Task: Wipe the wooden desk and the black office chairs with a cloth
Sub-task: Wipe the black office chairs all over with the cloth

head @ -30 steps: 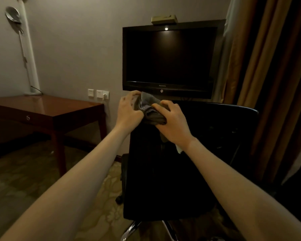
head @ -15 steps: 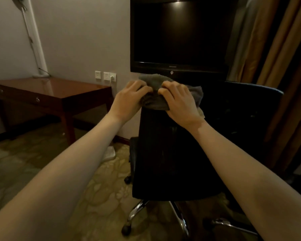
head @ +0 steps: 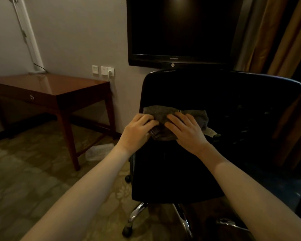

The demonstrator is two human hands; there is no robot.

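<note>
Cloth (head: 195, 117): grey, bunched, pressed against the back of the black office chair (head: 177, 173), about halfway down the backrest.
Left hand (head: 139, 132): fingers curled into the cloth's left folds, gripping it.
Right hand (head: 187, 132): fingers nearly straight, spread, pressing the cloth flat.
Change: half a second ago the cloth sat at the backrest's top edge; both hands are now lower with it.
Wooden desk (head: 63, 85): left, by the wall, apart from the chair.
</note>
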